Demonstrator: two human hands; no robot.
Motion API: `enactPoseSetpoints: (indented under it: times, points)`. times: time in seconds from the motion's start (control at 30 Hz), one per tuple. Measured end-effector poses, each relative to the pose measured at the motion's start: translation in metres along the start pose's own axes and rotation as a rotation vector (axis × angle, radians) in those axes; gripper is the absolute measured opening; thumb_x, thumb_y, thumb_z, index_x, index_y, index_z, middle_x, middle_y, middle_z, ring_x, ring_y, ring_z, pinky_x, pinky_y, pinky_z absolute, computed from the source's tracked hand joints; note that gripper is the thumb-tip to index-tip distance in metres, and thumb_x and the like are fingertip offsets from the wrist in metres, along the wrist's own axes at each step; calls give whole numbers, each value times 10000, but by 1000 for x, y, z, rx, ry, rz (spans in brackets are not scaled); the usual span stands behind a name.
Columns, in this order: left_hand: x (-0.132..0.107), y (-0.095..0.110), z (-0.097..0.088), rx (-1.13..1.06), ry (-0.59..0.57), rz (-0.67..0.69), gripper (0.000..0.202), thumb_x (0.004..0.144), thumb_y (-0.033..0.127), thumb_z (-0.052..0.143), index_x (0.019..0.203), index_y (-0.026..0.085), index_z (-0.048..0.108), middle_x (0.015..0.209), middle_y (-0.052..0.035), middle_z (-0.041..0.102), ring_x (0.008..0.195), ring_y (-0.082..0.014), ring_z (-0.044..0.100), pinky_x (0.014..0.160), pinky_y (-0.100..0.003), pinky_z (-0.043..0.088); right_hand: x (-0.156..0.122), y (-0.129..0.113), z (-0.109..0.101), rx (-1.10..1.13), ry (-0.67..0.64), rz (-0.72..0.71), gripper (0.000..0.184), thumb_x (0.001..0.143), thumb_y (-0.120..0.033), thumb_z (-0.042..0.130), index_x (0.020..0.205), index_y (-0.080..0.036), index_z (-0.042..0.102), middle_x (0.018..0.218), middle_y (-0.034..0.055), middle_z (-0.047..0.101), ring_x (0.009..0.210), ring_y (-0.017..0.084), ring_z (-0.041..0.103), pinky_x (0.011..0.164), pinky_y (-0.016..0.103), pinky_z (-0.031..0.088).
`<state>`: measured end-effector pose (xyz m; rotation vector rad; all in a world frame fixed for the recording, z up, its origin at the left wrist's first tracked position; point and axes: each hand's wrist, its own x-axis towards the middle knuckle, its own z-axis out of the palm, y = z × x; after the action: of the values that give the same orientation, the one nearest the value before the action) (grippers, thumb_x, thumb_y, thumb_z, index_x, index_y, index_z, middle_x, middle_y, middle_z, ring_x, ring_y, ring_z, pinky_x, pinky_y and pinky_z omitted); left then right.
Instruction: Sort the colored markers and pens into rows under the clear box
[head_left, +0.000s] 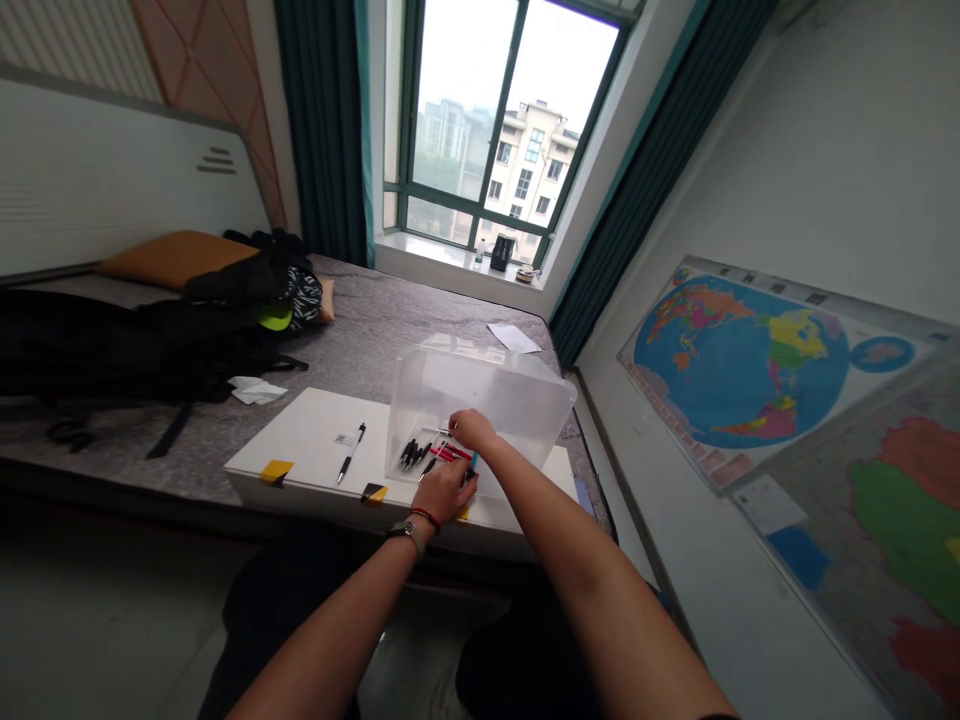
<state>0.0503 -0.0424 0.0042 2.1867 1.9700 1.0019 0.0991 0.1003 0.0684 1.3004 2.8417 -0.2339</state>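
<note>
A clear plastic box (487, 385) rests on a flat white carton (304, 440), with pens inside it. Several black pens (410, 455) lie at its left, and red pens (450, 452) are bunched between my hands. My left hand (442, 490) is at the near side of the pens, its fingers bent and closed; what they grip is hidden. Inside the box, my right hand (472, 430) is curled with fingertips pinched beside the pens, and whatever it holds is too small to make out. A lone black-and-white pen (351, 453) lies on the carton, left of the box.
The carton sits on a grey mattress (375, 310). Black bags (150, 340), an orange cushion (176, 258) and a crumpled tissue (257, 390) are on the left. A white paper (514, 337) lies behind the box. The wall with a world map (742, 350) stands close on the right.
</note>
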Motion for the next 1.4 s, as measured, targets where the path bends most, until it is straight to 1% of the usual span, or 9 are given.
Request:
enactPoseSetpoints:
  times: [0.1,0.23,0.53,0.7,0.83,1.0,1.23,1.33,1.4]
  points:
    - [0,-1,1,27,1,-3,154,906,320,477,915,214,588,785,-44,653,740,-180,608,659,-279,418,6,-2,6,-77,-16,-63,216,847,-197,575,986,-227,737,1022,96,715,958,210,653,804,260,467]
    - [-1,-2,3,50,0,-18,144,899,328,485,907,220,580,768,-46,651,732,-196,610,632,-288,411,5,-4,9,-144,-36,-129,221,855,-193,560,989,-211,735,1027,118,710,938,225,663,793,278,476]
    - [-1,-2,4,52,-18,-38,152,885,320,487,919,213,591,785,-68,651,747,-211,610,651,-304,434,-1,-10,12,-167,-28,-129,229,885,-165,519,990,-149,721,1052,163,696,972,230,657,825,287,474]
    - [-1,-4,5,31,-15,-26,144,881,310,492,909,207,588,775,-70,643,730,-208,604,648,-302,439,-1,-9,19,-161,-11,-110,245,898,-175,498,986,-134,723,1048,168,697,960,224,660,817,277,477]
    - [-1,-3,4,58,-14,-11,150,888,309,479,913,204,582,781,-69,643,736,-209,606,643,-303,438,-1,-8,22,-159,-17,-78,253,898,-178,486,967,-149,727,1025,156,707,926,222,670,786,274,486]
    - [-1,-3,5,58,-7,0,144,891,297,478,926,203,582,789,-66,646,743,-212,612,650,-309,442,3,-8,20,-180,-57,-104,226,875,-173,522,984,-143,719,1031,159,706,954,232,669,805,283,488]
    - [-2,-4,7,25,20,11,157,904,313,478,939,206,589,793,-61,653,755,-204,615,659,-300,435,8,-7,15,-168,-136,-112,194,744,-180,672,922,-118,721,989,179,712,908,239,679,792,281,492]
    - [-2,-4,5,15,23,20,167,911,312,471,949,205,593,809,-58,656,756,-197,614,659,-293,430,7,0,9,-145,-125,-104,170,750,-185,646,891,-119,714,969,171,716,896,236,676,773,276,486]
    - [-2,-3,4,13,27,26,180,922,314,458,970,204,592,826,-57,660,757,-192,613,660,-289,426,2,7,4,-93,-68,-91,163,782,-193,592,881,-127,703,949,151,719,888,224,669,762,271,479]
